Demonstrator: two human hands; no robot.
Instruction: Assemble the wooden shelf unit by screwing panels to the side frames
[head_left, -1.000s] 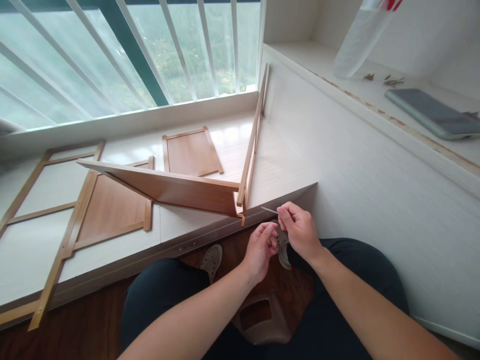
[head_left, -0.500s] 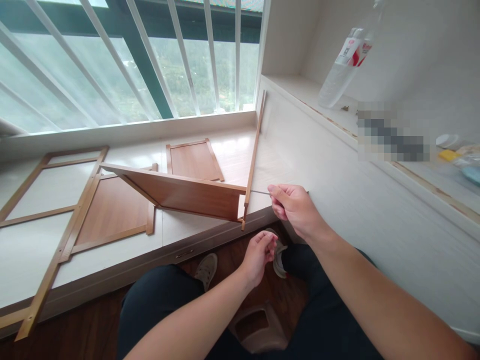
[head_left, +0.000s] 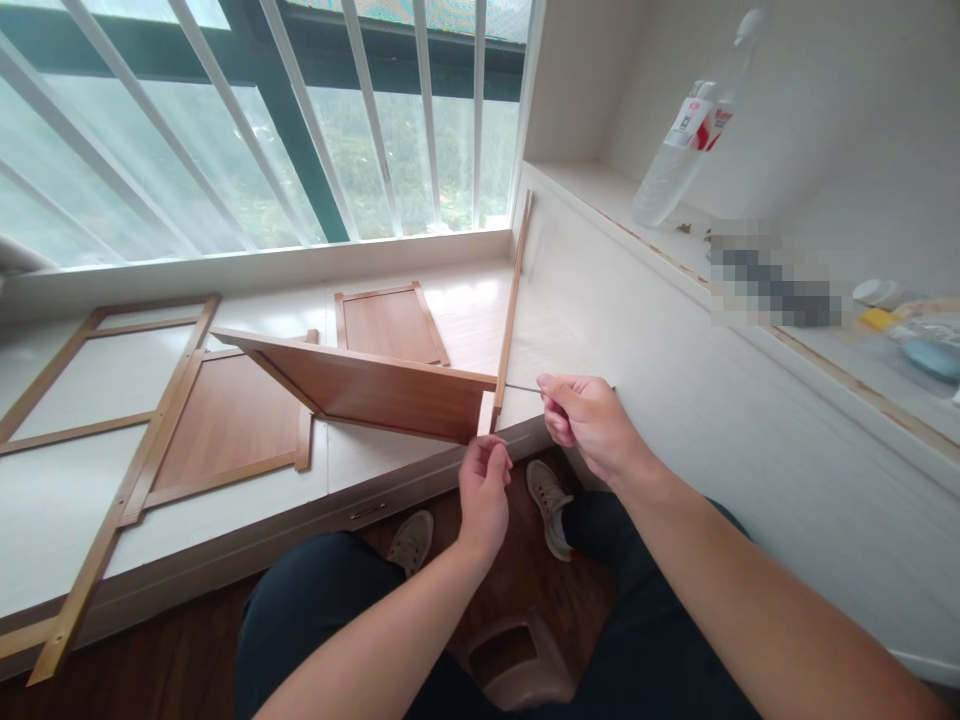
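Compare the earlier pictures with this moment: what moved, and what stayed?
The left hand rose from the lap to the lower end of the upright strip. The right hand keeps pinching the thin metal tool against it. The leaning panel stayed put.

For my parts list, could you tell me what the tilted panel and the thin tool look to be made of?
The tilted panel looks like wood-grain laminate board, smooth with a slight sheen. The thin tool in the right hand looks like grey metal, probably steel.

No legible text, bottle label [head_left: 694,112] blurred.
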